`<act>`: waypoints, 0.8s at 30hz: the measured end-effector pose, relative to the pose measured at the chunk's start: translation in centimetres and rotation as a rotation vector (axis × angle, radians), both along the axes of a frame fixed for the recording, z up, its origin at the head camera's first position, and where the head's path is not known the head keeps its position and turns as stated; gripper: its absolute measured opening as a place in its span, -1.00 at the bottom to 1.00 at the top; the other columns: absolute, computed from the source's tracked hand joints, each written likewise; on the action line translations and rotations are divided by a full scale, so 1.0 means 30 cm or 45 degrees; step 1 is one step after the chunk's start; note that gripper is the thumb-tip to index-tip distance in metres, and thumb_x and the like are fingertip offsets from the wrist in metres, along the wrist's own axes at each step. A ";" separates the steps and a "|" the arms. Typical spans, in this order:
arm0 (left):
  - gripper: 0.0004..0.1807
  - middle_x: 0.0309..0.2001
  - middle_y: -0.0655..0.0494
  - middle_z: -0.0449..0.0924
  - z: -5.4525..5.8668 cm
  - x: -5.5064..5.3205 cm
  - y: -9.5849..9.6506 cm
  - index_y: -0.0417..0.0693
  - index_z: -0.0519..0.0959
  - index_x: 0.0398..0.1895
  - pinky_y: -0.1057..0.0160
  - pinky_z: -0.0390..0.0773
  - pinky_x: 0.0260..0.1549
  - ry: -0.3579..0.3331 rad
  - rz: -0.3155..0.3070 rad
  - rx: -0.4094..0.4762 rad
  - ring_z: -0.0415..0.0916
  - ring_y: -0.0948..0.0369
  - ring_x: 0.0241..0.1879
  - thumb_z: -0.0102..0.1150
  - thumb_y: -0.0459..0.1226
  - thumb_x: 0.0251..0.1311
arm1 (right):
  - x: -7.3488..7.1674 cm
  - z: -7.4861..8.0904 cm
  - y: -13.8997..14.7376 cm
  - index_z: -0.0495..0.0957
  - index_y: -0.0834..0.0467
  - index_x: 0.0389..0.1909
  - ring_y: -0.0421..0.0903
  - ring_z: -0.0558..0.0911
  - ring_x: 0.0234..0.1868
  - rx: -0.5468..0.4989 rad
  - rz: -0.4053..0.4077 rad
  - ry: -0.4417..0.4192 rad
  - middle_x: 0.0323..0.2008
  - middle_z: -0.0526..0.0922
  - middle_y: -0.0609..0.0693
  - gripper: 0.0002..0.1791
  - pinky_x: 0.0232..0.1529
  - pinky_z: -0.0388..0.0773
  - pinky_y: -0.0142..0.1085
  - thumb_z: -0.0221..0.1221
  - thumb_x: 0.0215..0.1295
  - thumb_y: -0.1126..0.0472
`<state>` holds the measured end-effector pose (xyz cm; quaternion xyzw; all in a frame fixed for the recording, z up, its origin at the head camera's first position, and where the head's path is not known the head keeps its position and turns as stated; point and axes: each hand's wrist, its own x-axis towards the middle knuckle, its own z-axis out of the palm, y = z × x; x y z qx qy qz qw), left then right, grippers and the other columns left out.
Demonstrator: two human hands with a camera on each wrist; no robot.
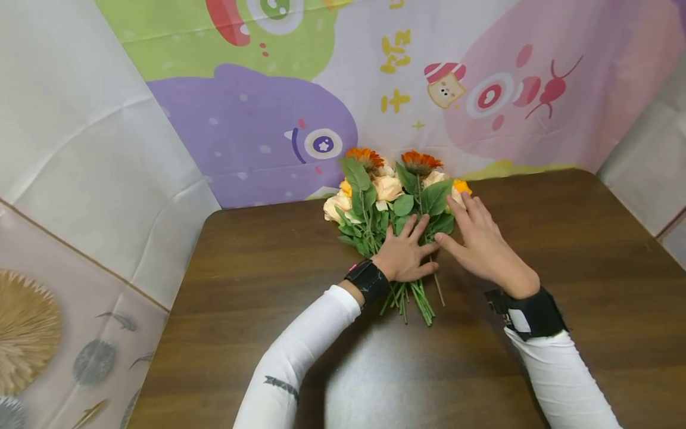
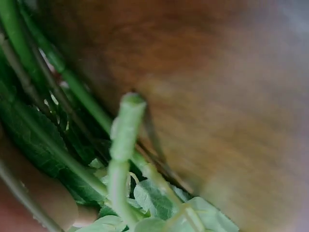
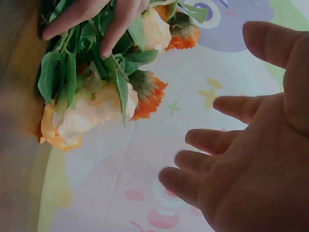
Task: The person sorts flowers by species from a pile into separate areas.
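A bunch of flowers [image 1: 388,189] lies on the table, with peach roses, orange blooms and green leaves toward the back. Across its stems, my left hand [image 1: 403,255] rests with fingers spread. Cut stem ends [image 1: 415,301] stick out below that hand toward the front; one stem end [image 2: 128,125] shows large in the left wrist view. To the right of the bunch, my right hand [image 1: 485,244] has its fingers extended, fingertips close to the yellow-orange flower [image 1: 461,187]. In the right wrist view its palm [image 3: 256,159] faces the blooms, holding nothing.
The brown wooden table [image 1: 257,286] spreads out around the bunch. Behind its far edge hangs a cartoon-print cloth [image 1: 396,77], which the flower heads overlap in the head view. A pale curtain [image 1: 96,119] stands at the left.
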<state>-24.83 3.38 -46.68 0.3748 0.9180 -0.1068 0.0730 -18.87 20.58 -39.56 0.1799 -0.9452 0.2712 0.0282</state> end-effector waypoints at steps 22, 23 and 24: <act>-0.32 0.43 0.04 -0.68 -0.014 0.004 -0.067 0.41 0.03 0.39 -0.31 0.16 0.11 -0.067 0.042 0.057 -0.33 -0.05 0.37 -0.53 0.33 0.23 | 0.021 0.001 0.004 -0.10 0.21 0.39 0.47 -0.12 0.26 0.048 0.078 -0.170 0.39 -0.42 0.37 -0.20 0.03 0.16 0.41 0.00 0.32 -0.09; -0.33 0.44 0.03 -0.67 -0.012 0.005 -0.072 0.41 0.03 0.39 -0.31 0.16 0.11 -0.063 0.043 0.057 -0.32 -0.05 0.37 -0.52 0.33 0.23 | 0.022 0.004 0.004 -0.09 0.22 0.39 0.48 -0.12 0.26 0.047 0.072 -0.173 0.39 -0.45 0.36 -0.21 0.03 0.16 0.42 0.00 0.32 -0.09; -0.33 0.44 0.03 -0.66 -0.012 0.005 -0.076 0.41 0.03 0.39 -0.31 0.17 0.11 -0.059 0.043 0.059 -0.31 -0.06 0.37 -0.52 0.33 0.23 | 0.023 0.007 0.004 -0.09 0.22 0.39 0.49 -0.13 0.25 0.046 0.067 -0.174 0.38 -0.47 0.36 -0.20 0.03 0.15 0.42 0.00 0.32 -0.09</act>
